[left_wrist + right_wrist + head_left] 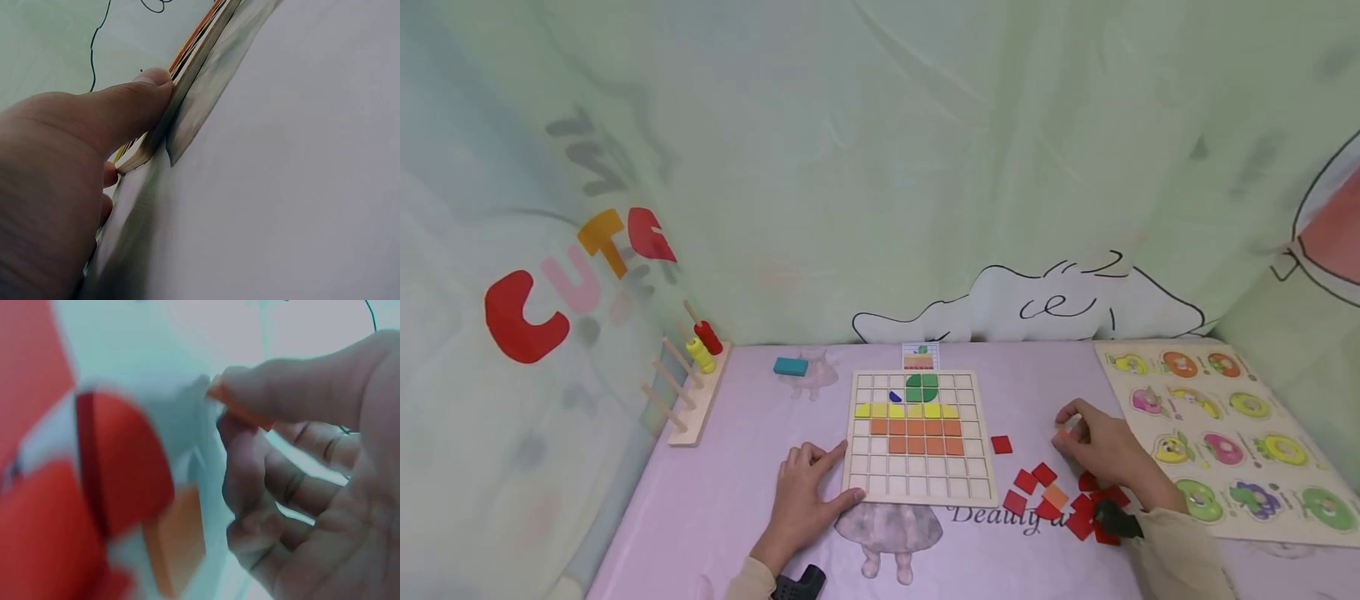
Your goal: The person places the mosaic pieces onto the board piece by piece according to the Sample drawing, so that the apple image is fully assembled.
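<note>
Closest to the camera are two beige sleeves point(1187, 550), cut off by the bottom edge, with black wrist gear point(800, 583) poking out. The left hand point(805, 492) has its thumb and index finger spread wide around the near-left corner of a pale wooden grid board point(857, 485), thumb on the near edge, not wrapped around it. Right hand point(1105, 446) has a thin, flat orange tile point(1061, 437) pinched at the fingertips, lifted off the pinkish printed cloth point(760, 417). The thumb covers much of it, so I can't make out its full outline.

Just below that hand are glossy red tiles point(1015, 502), mostly square, plus a loose orange square point(1055, 497). At least one red piece has a curved edge. Part of the heap is hidden under the wrist, and it's a blur in the right wrist view.

On the board: orange squares point(916, 427), a yellow row point(897, 411), rounded green pieces point(914, 395) and a small blue one point(895, 397). Fruit puzzle point(1232, 387) on the right, wooden peg stand point(703, 408) on the left. Further back: a teal block point(791, 367), a picture card point(919, 357) too small to read, then creased greenish fabric point(925, 167).
</note>
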A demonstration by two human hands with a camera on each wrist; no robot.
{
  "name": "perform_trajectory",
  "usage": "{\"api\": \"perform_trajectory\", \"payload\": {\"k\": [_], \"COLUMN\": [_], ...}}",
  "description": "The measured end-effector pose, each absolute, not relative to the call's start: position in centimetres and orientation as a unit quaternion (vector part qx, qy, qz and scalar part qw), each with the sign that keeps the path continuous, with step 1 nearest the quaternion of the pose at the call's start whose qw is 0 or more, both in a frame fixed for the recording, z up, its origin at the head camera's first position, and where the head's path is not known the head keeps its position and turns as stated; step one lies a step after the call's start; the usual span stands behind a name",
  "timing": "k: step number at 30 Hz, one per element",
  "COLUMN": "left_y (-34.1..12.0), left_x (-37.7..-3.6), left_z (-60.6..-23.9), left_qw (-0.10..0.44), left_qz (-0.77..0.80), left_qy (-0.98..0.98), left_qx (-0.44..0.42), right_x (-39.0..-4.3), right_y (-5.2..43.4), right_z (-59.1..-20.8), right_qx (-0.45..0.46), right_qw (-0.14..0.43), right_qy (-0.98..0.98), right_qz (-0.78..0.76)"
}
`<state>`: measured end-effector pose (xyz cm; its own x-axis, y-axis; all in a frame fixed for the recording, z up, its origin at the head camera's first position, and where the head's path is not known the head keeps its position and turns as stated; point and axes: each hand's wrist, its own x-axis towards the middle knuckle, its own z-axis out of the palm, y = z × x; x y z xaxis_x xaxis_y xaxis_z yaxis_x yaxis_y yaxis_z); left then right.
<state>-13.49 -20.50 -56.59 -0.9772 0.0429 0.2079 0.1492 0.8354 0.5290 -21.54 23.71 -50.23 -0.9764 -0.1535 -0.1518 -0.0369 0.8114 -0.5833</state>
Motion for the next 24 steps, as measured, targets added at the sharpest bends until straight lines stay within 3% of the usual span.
{"api": "perform_trajectory", "payload": {"k": [9, 16, 24], "left_y": [-20.5, -20.6, -20.7], "left_x": [-13.7, -13.5, -13.6], "left_z": [-56.7, -56.8, -56.7], "left_qw": [0.086, 0.099, 0.103], "left_qz": [-0.281, -0.283, -0.285], "left_qy": [-0.955, -0.953, -0.951], "left_qx": [-0.047, -0.051, -0.059], "right_x": [-22.7, -22.9, -22.5], "right_y": [17.8, 11.9, 6.6], "right_z": [-50.3, -50.7, -51.1], "right_qx": [-0.018, -0.001, -0.069], "right_qw": [0.006, 0.037, 0.077], "right_qy": [0.927, 0.869, 0.842], "right_qz": [-0.375, -0.493, -0.529]}}
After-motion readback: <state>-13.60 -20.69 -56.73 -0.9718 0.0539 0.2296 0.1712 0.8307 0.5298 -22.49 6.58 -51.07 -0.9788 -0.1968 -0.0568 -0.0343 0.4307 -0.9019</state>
